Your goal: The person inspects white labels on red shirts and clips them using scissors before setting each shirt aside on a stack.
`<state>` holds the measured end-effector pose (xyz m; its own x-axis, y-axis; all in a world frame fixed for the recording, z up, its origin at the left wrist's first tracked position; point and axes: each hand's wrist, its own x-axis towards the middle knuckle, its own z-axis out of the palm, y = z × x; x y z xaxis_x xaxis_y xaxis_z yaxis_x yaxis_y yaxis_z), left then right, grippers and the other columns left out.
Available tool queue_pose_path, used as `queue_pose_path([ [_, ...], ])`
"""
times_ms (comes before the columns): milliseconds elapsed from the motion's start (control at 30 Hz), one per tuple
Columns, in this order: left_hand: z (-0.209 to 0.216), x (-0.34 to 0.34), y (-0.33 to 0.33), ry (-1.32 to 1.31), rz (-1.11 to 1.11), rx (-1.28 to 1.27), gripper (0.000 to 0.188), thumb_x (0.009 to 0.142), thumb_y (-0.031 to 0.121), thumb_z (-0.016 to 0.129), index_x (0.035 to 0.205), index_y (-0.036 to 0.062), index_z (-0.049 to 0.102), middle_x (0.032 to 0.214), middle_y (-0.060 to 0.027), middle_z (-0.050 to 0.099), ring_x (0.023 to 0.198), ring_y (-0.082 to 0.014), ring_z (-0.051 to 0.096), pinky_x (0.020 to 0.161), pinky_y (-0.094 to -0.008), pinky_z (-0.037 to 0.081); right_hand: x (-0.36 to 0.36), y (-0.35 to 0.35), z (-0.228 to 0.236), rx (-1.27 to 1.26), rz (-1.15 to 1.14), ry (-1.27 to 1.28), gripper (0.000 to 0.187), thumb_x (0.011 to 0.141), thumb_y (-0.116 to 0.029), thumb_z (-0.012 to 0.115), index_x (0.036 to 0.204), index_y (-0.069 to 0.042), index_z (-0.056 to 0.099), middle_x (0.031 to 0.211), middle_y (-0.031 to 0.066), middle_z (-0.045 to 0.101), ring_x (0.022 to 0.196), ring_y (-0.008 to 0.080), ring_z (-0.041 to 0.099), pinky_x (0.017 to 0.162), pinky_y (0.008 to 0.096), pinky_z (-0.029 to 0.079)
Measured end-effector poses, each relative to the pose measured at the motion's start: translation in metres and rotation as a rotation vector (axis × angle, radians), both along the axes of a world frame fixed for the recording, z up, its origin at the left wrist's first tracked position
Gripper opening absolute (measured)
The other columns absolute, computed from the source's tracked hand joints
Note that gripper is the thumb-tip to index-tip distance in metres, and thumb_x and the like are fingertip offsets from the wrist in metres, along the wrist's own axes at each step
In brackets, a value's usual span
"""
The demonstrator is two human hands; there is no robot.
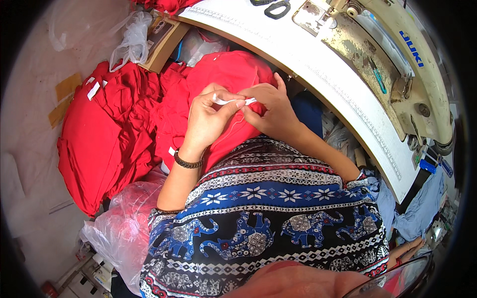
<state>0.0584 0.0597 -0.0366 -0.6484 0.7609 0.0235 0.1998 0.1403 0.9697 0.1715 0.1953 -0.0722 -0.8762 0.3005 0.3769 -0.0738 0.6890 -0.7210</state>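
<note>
Over my lap lies a bundle of red cloth (228,69), and both hands meet above it. Between the fingertips of my left hand (211,111) runs a narrow white fabric label strip (218,101), its free end curling up. My right hand (271,107) pinches the other end of that white strip, thumb and forefinger closed on it near the red cloth. A loose pale thread hangs from the fingers across the cloth. Part of the strip is hidden by the fingers.
A sewing machine (422,74) stands on the white table (343,84) at the right, with teal thread snips (377,75) on its bed. To the left is a heap of red garments (97,154), with a clear plastic bag (119,228) below it. An open wooden drawer (166,44) juts out beneath the table.
</note>
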Motion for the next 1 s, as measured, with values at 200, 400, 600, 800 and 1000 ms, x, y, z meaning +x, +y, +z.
queue_pose_path([
  [200,0.003,-0.001,0.004,0.034,-0.024,0.02,0.004,0.077,0.002,0.073,0.081,0.0021,0.072,0.079,-0.0045,0.063,0.074,-0.0121,0.06,0.068,-0.025,0.047,0.01,0.007,0.006,-0.57,0.101,-0.053,0.018,0.083,-0.014,0.068,0.098,-0.004,0.064,0.091,0.007,0.065,0.089,0.0147,0.062,0.094,0.0367,0.042],
  [400,0.004,-0.003,0.006,0.102,-0.095,-0.103,0.005,0.081,0.005,0.071,0.083,0.0008,0.069,0.082,-0.0046,0.065,0.079,-0.0125,0.06,0.074,-0.0257,0.047,0.012,0.013,-0.007,-0.961,0.229,-0.109,0.011,0.087,-0.008,0.065,0.096,-0.001,0.064,0.093,0.0026,0.066,0.089,0.0065,0.057,0.082,0.0235,0.044],
  [600,0.002,-0.012,0.016,0.008,-0.201,-0.23,0.009,0.083,0.006,0.07,0.087,0.0001,0.065,0.083,-0.0034,0.065,0.081,-0.0099,0.06,0.073,-0.0251,0.048,0.015,0.016,-0.011,-0.765,0.095,-0.164,0.015,0.089,-0.013,0.062,0.094,0.0,0.065,0.089,0.0033,0.064,0.085,0.0085,0.057,0.079,0.0252,0.046],
  [800,-0.006,-0.017,0.017,-0.181,-0.309,-0.142,0.02,0.081,0.002,0.07,0.098,-0.0018,0.061,0.083,-0.0016,0.064,0.078,-0.0081,0.059,0.072,-0.0218,0.049,0.014,0.01,-0.024,-1.027,0.055,-0.041,0.012,0.09,-0.012,0.06,0.091,-0.001,0.065,0.084,-0.0014,0.063,0.079,0.0041,0.053,0.07,0.0215,0.043],
  [1000,-0.02,-0.008,0.023,-0.427,-0.165,-0.032,0.02,0.085,0.004,0.068,0.103,-0.0015,0.064,0.085,-0.004,0.067,0.075,-0.009,0.061,0.07,-0.0227,0.05,0.013,0.01,-0.03,-1.137,0.084,-0.028,0.012,0.091,-0.013,0.06,0.091,-0.001,0.064,0.084,-0.0019,0.063,0.081,0.0038,0.053,0.075,0.0208,0.042],
])
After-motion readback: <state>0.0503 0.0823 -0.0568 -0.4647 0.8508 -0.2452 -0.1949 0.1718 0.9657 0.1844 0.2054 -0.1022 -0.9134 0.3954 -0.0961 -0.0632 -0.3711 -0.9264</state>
